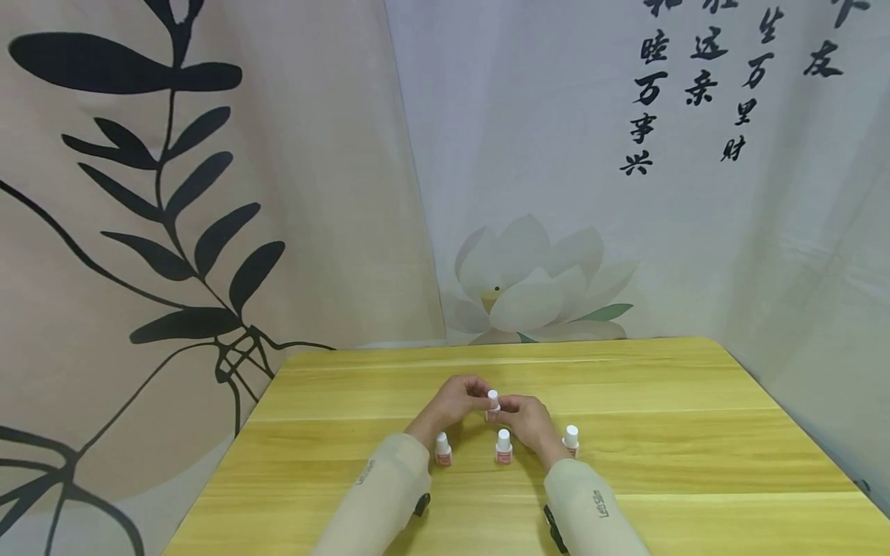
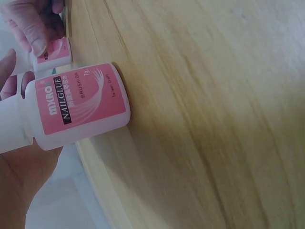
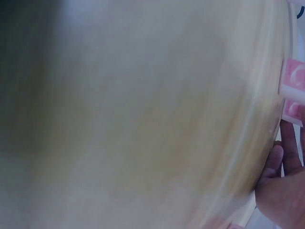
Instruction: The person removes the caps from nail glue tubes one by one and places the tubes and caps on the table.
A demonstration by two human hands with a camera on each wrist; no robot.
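Observation:
Toward the back of the table both hands meet at an upright nail glue bottle with a white cap. My left hand holds it from the left, thumb and fingers near the neck. From the right, my right hand pinches it lower down; its thumb presses the pink label of this bottle in the left wrist view. Another nail glue bottle stands close to the left wrist, its "NAILGLUE" label readable. In the right wrist view the right hand is partly cut off at the edge.
Three matching bottles stand in a nearer row: one by the left forearm, a middle bottle between the arms, and a right bottle partly behind the right wrist. A wooden table reaches a printed curtain behind.

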